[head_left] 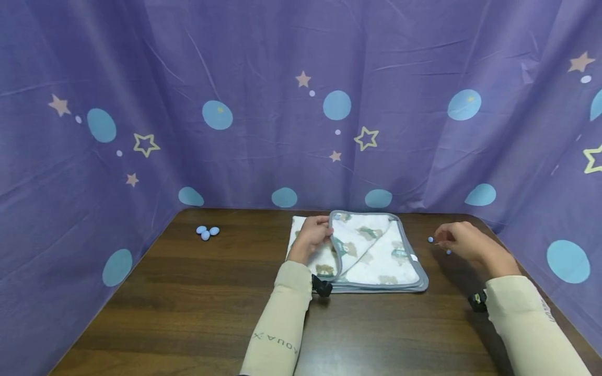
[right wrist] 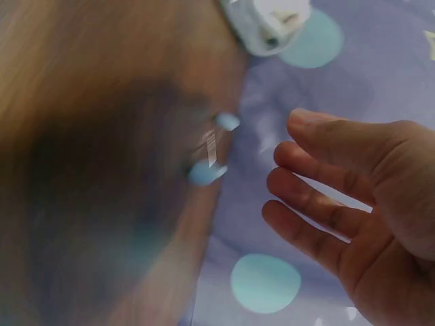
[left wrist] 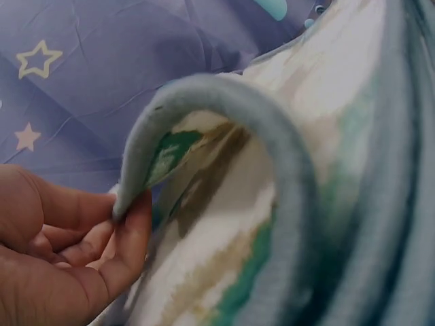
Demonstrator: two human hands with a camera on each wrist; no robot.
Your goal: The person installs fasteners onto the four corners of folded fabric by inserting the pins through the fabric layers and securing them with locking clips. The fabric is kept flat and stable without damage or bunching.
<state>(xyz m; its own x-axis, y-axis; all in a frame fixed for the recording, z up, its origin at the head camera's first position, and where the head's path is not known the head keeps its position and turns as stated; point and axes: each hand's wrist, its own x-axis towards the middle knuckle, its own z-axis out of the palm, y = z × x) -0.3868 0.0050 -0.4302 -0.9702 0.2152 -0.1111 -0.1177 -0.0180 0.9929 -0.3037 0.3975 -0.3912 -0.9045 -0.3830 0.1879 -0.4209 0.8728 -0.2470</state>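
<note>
Blanket (head_left: 383, 258) lay folded at lower centre, its border (left wrist: 211, 94) pinched by the left hand (head_left: 312, 237); at right, the right hand (head_left: 465, 243) hung loosely spread near blue pieces (head_left: 430, 239), contact unclear, apparently for pickup; a fingertip pinch seemed due next.

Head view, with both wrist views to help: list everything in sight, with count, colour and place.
Curtain: one backdrop visible, purple with stars and blue spots, behind and beside the table
Table: one, brown, before the person
Folded cloth: at least one, white bear print, grey-blue edging, table's middle
Tag: one, white, cloth's right edge
Oval pieces: three, pale blue, table's left rear
Small pieces: two, blue, near the right hand
Thin strip: one, shiny, between those two
Wrist devices: two, black, one per wrist
Sleeves: two, cream, on the arms
Left hand: one, pinching the cloth's edge
Right hand: one, right of the cloth
</note>
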